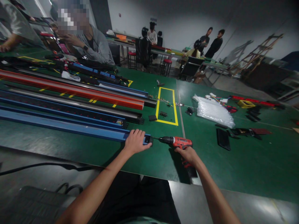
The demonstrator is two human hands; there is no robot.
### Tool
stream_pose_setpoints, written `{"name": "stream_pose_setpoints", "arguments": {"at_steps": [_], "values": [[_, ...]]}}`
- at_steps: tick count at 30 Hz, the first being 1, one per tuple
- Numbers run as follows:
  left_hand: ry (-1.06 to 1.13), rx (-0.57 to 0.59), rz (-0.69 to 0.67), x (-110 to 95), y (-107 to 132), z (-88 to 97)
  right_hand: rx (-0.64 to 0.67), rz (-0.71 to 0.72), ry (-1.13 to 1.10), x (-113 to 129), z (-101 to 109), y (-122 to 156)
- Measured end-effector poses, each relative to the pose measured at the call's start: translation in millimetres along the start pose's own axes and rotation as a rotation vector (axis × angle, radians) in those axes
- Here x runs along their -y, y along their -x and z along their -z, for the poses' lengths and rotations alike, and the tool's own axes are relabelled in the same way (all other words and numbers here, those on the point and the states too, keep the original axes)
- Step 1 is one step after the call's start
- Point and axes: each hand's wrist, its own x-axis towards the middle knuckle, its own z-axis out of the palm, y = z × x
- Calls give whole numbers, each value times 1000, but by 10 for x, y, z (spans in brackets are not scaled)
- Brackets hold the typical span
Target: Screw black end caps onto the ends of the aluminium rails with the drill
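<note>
My left hand (135,141) is wrapped over the right end of a long blue rail (70,124) lying on the green table. A black end cap (148,139) closes that end, just beside my fingers. In my right hand (188,154) is a red and black cordless drill (182,142), gripped by its handle and pointing left. Its long thin bit (155,137) reaches the end cap; whether the tip sits in a screw is too small to tell. Behind this rail lie a second blue rail (58,107) and an orange rail (93,93), roughly parallel.
A yellow tape rectangle (177,119) marks the table, with small black parts (163,114) and loose screws around it. Right of it lie a bubble-wrap bundle (212,112) and a black phone-like slab (223,139). Co-workers (93,46) sit across the table and farther back.
</note>
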Motion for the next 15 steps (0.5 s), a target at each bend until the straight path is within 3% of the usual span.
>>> {"name": "stream_pose_setpoints", "arguments": {"at_steps": [15], "values": [[-9,-2,-2,1,-4,0,-1,21,1,1,-2,10]]}}
